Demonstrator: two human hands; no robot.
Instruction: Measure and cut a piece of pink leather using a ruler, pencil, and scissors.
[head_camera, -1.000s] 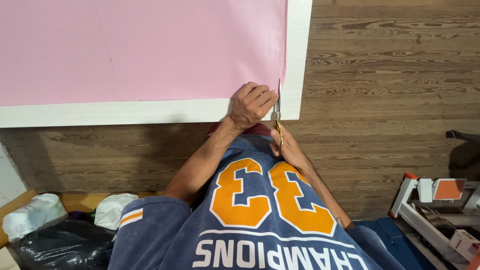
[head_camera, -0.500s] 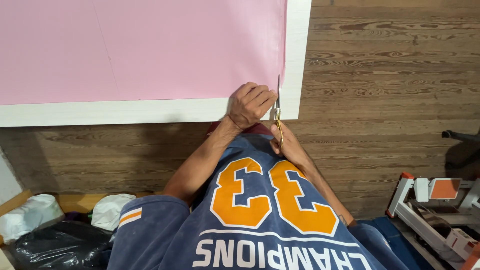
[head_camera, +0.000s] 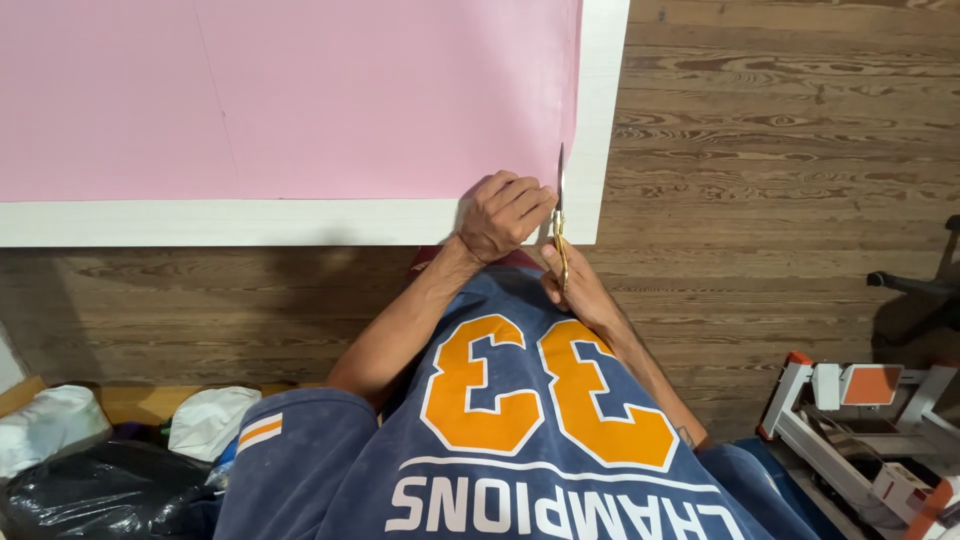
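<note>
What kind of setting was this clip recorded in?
Probably a home or small workshop used for fabric cutting: pink cloth spread over a white table, scissors in the right hand, wood-plank floor, bags alongside.

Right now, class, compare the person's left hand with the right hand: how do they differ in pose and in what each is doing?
The left hand is curled, knuckles up, pressing on the pink sheet at its lower edge; the right hand lies lower, off the sheet, gripping the scissors. The left hand holds no tool; the right hand points the blades up along the sheet's right edge. Both are bare and sit close together at the white board.
</note>
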